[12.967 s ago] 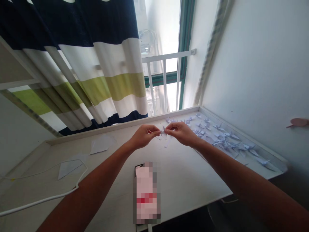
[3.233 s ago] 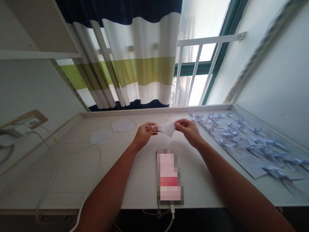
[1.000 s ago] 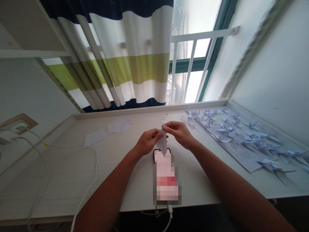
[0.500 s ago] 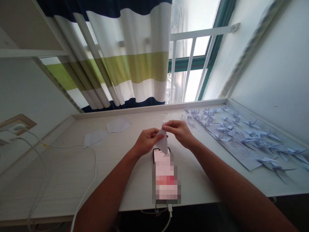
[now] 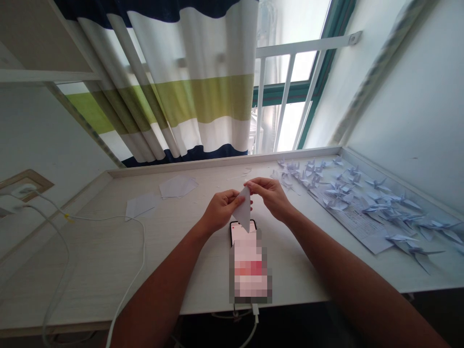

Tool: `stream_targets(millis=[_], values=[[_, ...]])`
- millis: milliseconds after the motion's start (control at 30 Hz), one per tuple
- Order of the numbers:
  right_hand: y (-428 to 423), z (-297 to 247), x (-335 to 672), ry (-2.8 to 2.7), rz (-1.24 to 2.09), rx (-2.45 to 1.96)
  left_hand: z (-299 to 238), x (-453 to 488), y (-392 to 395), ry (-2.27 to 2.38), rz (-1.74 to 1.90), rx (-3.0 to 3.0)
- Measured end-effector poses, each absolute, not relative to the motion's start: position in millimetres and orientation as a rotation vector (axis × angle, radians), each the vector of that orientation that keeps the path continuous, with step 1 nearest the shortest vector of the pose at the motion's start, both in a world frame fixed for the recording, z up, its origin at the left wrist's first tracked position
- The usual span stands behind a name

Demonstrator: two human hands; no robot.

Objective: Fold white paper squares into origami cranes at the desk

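A folded piece of white paper (image 5: pixel 243 212) is held above the desk, its narrow tip pointing down over the phone. My left hand (image 5: pixel 222 209) grips its left side, thumb in front and fingers behind. At the upper corner, my right hand (image 5: pixel 267 193) pinches the paper between thumb and forefinger. Under the paper lies a phone (image 5: pixel 250 241) with a lit screen, most of it blurred out. On the right, several folded paper cranes (image 5: pixel 340 191) are spread over the desk, some on a printed sheet (image 5: pixel 366 227).
Loose white paper sheets (image 5: pixel 178 186) and further sheets (image 5: pixel 141 206) lie at the back left. A white cable (image 5: pixel 144 241) crosses the desk's left side from a wall socket (image 5: pixel 27 188). A charging cable (image 5: pixel 255 311) leaves the phone's near end. A raised rim (image 5: pixel 188 162) borders the back.
The folded paper has turned slightly, and more of its front face shows. My right fingers have shifted a little at its top corner; the left hand keeps its grip.
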State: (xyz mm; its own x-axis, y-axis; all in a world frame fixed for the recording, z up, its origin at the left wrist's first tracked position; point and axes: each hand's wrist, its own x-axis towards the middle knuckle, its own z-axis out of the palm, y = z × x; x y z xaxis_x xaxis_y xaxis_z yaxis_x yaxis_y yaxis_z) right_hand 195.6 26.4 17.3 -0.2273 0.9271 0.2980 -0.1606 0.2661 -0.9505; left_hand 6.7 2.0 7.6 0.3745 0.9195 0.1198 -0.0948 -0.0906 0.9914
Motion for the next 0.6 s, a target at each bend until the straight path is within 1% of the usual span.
stream_targets(millis=[133,333,600], values=[[25.6,18.4,196.8,-1.477,1.162,-0.785,5.0,7.7,3.0,0.839,1.093,1.366],[22.6,17.1,190.8,-1.599,1.057,-0.818,7.0,9.4,5.7,0.921,1.325,1.322],[19.4,20.5,189.5,-1.653,0.974,-0.744,8.3,11.5,4.8,0.819,1.289,1.295]])
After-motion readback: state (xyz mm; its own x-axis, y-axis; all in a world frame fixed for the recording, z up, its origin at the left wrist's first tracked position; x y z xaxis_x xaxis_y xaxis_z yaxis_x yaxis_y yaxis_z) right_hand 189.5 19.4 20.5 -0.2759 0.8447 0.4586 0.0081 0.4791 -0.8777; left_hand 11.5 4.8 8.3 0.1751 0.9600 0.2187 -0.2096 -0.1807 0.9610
